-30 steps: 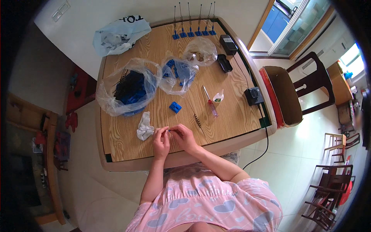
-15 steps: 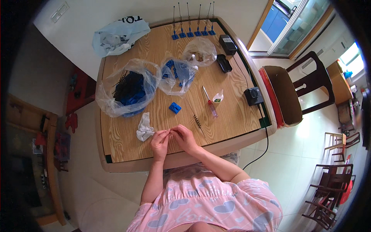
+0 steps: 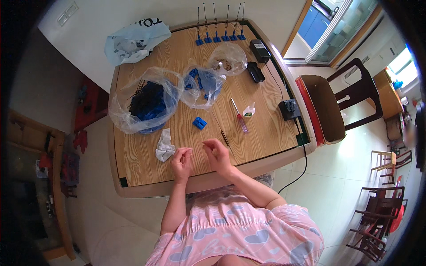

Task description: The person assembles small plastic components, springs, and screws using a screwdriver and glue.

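Over the near edge of the wooden table, my left hand (image 3: pixel 181 164) is closed in a pinch; whatever its fingertips hold is too small to make out. My right hand (image 3: pixel 218 156) is a short way off to the right, fingers curved and slightly apart, with nothing seen in them. Just beyond it lies a thin black wire with a coiled spring (image 3: pixel 225 138). A crumpled white tissue (image 3: pixel 165 146) lies beside my left hand. Farther in, a small blue plastic block (image 3: pixel 199 123) rests on the tabletop.
A screwdriver (image 3: pixel 241 120) and a small white glue bottle (image 3: pixel 250 110) lie right of centre. Plastic bags hold blue parts and black springs (image 3: pixel 148 104), blue pieces (image 3: pixel 202 84) and small brass-coloured bits (image 3: pixel 227 65). Several spring antennas on blue bases (image 3: pixel 216 39) line the back. A corded black adapter (image 3: pixel 289 109) sits right.
My hands have come apart: the right has moved away to the right and slightly forward, its fingers loosening. My left stays nearly in place, still pinched.
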Available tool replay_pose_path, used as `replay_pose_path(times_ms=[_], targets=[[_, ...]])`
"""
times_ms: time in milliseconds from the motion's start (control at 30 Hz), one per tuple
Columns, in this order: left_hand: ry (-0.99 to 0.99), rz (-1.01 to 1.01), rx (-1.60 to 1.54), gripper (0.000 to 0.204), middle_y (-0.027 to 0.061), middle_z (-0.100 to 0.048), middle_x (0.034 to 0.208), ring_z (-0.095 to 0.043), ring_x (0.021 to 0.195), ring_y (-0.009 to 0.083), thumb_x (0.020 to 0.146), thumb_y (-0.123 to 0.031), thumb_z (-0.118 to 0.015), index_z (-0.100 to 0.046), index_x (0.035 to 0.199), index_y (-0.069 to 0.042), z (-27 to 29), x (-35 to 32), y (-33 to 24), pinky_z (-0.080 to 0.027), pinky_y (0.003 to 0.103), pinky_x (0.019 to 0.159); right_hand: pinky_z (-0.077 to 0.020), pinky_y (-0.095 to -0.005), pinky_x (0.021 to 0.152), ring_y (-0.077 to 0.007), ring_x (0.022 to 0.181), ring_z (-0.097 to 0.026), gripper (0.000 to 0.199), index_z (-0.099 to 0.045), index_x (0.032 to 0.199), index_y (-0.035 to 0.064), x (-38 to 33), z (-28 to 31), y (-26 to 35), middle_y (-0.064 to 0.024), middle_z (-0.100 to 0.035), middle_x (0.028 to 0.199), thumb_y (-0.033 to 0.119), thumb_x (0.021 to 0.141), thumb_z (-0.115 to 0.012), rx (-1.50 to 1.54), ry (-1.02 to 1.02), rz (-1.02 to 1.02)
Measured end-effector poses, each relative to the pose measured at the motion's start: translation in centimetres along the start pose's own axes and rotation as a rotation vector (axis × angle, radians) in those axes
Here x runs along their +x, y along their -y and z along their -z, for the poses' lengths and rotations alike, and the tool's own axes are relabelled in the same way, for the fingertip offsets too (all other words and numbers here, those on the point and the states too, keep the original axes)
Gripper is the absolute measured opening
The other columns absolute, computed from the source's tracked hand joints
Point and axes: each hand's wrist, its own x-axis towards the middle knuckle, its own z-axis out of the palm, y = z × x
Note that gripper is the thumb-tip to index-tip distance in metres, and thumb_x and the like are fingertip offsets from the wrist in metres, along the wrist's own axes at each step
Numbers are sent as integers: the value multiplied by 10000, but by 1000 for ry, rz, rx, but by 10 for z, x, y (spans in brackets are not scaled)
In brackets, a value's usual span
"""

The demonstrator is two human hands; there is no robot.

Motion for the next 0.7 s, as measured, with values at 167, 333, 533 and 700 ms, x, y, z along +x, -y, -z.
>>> replay_pose_path(times_ms=[167,333,533,700], targets=[[11,28,-107,41,21,-634,852,-578,752,89,924,-53,-642,-665,925,-19,-2,1,7,-459,227,696,-454,-237,693,-94,778,-547,95,-624,1003,4,29,44,7,-26,-603,890,-15,910,-625,-138,-198,123],[20,-33,-15,73,40,-653,860,-597,766,95,875,-6,-676,-695,942,-25,-2,2,1,-460,220,674,-429,-243,724,-99,783,-507,102,-611,1013,26,45,98,-1,-17,-573,873,9,914,-627,-229,-488,202],[15,-63,44,103,31,-651,854,-571,718,87,850,23,-677,-703,935,-28,-3,1,3,-447,213,629,-468,-312,752,-206,826,-559,185,-602,1041,40,68,132,-1,-85,-586,946,5,867,-655,-496,-540,258],[40,-91,47,81,27,-657,854,-551,680,67,855,2,-695,-720,926,-28,-4,4,-5,-422,209,577,-478,-318,775,-207,859,-577,214,-637,1085,52,98,144,5,-88,-606,1015,44,874,-672,-570,-487,305]])
